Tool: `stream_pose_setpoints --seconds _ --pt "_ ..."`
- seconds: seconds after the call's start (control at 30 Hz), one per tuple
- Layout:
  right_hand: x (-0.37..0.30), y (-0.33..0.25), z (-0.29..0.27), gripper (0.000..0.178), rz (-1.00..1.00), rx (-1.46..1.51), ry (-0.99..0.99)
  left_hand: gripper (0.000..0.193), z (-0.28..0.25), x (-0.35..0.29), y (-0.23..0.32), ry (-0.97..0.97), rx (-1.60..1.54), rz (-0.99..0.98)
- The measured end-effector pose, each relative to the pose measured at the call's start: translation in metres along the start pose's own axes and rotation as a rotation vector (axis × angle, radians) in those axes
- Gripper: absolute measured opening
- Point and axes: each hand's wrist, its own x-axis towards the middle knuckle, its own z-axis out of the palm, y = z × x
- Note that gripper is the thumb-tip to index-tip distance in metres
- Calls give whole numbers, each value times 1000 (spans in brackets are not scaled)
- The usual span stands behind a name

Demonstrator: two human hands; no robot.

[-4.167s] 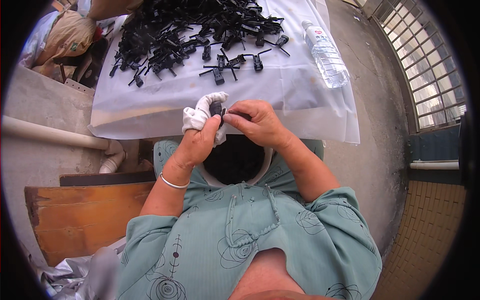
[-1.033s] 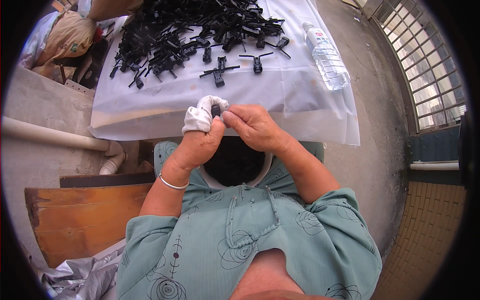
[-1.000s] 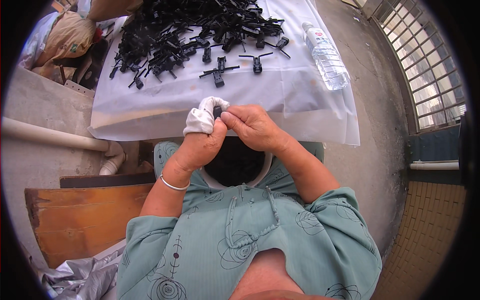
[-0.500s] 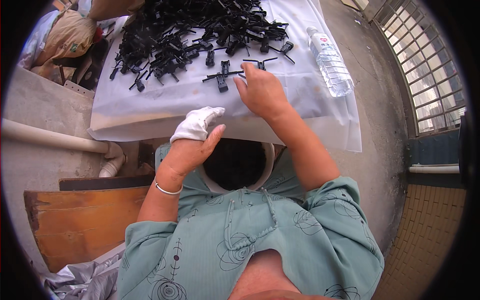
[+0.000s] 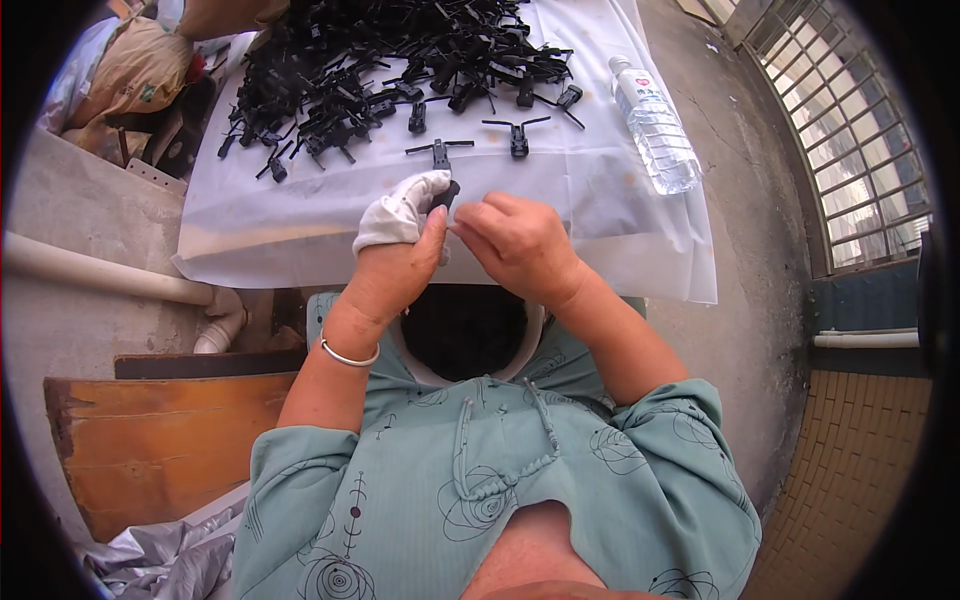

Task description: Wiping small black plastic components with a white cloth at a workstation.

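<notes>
My left hand [image 5: 400, 215], partly covered by a white glove, grips a small black plastic part [image 5: 449, 196] at the table's near edge. Only a piece of that part shows between thumb and gloved fingers. Close beside it on the right, my right hand [image 5: 520, 240] is bare, its fingertips pinched together; what they hold, if anything, is hidden. Just beyond the left fingers lies a black part with two thin side arms [image 5: 440, 152]. A similar black part [image 5: 518, 140] rests farther right. Behind them spreads a large heap of such black parts [image 5: 400, 60].
White sheeting [image 5: 620, 235] covers the table. A clear water bottle [image 5: 655, 125] lies at its right side. Between my knees stands a pale bucket [image 5: 538, 325] with dark contents. Sacks [image 5: 130, 75] and a white pipe [image 5: 110, 270] are on the left, a barred window [image 5: 850, 120] on the right.
My left hand has moved up and right and taken hold of a black part. My right hand has come back from the parts on the table toward the left, its fingers now closed.
</notes>
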Motion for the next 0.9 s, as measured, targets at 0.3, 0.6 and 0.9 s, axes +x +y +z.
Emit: stream_pose_setpoints --seconds 0.3,0.6,0.9 --pt "3 -7 7 22 611 773 -29 25 -5 -16 15 -183 -640 -214" --pt "-7 -6 16 26 623 745 -153 27 8 -19 10 39 -221 -64" --pt "-14 -9 38 25 768 882 -95 28 12 -24 0 111 324 253"
